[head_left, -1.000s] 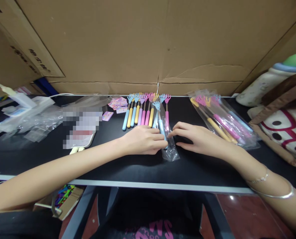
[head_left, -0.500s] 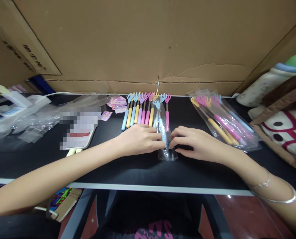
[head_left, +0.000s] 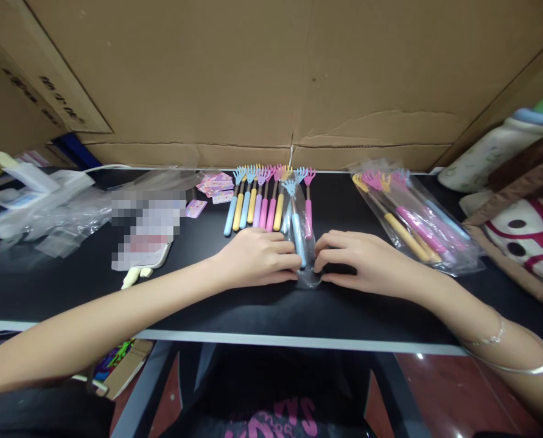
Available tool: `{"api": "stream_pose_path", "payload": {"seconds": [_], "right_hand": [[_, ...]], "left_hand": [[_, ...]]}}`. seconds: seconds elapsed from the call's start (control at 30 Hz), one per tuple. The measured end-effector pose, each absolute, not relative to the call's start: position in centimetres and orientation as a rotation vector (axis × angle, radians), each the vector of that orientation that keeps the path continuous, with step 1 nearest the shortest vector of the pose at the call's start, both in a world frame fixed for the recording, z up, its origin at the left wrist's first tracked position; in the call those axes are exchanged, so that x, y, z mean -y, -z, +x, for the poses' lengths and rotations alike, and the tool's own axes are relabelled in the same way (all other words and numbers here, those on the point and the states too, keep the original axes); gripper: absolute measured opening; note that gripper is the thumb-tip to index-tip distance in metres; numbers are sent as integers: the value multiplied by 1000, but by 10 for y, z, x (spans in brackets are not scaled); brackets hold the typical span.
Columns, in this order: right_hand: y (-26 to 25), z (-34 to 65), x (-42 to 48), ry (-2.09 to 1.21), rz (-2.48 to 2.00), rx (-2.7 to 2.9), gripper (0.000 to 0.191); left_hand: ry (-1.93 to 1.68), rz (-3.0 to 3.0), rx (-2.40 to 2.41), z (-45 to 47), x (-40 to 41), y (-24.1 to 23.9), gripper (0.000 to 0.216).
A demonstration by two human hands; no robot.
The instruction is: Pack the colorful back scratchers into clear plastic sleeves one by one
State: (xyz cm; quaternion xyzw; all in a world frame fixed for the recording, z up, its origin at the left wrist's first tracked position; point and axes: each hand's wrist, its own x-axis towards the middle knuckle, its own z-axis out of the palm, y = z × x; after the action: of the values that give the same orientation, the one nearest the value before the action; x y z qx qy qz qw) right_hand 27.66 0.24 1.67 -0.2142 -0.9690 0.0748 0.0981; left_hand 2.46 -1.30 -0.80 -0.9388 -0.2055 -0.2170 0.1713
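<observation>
A blue-handled back scratcher (head_left: 296,225) lies in a clear plastic sleeve (head_left: 308,277) on the black table (head_left: 253,298), its hand-shaped head pointing away from me. My left hand (head_left: 257,258) pinches the sleeve's lower end from the left, fingers closed on it. My right hand (head_left: 358,261) pinches the same end from the right. Just behind them lies a row of several loose back scratchers (head_left: 257,204) with blue, yellow and pink handles.
A pile of bagged back scratchers (head_left: 413,219) lies at the right. Pink label cards (head_left: 214,188) and empty clear bags (head_left: 61,213) lie at the left. A cardboard wall (head_left: 271,79) closes the back, and a patterned bag (head_left: 522,231) stands far right.
Both hands have drawn together at the sleeve's lower end, and its loose tail, which stuck out towards me, is now gathered short between the fingers.
</observation>
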Motion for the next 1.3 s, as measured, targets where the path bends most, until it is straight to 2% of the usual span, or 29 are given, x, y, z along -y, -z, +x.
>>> {"api": "stream_pose_path", "payload": {"seconds": [0.1,0.3,0.5,0.83,1.0,1.3], "right_hand": [[-17,276,-2,-255,-644,2859,6],[-17,278,-6,-539,-715,2774,18],[-11,276,-14,-750,-803,2630,23],[-7,264,-12,-1196,-1040,2237,36],[-5,258,-11,-1380,-1081,2012,46],[-2,255,-8,-1441,-1081,1877,40]], "left_hand": [[595,-2692,605,23,12,8,28],[669,-2806,711,23,12,7,25],[729,-3027,1104,21,10,5,20],[825,-3106,1619,26,10,3,25],[1048,-3205,1818,28,8,7,33],[1457,-3374,1738,35,9,10,26]]}}
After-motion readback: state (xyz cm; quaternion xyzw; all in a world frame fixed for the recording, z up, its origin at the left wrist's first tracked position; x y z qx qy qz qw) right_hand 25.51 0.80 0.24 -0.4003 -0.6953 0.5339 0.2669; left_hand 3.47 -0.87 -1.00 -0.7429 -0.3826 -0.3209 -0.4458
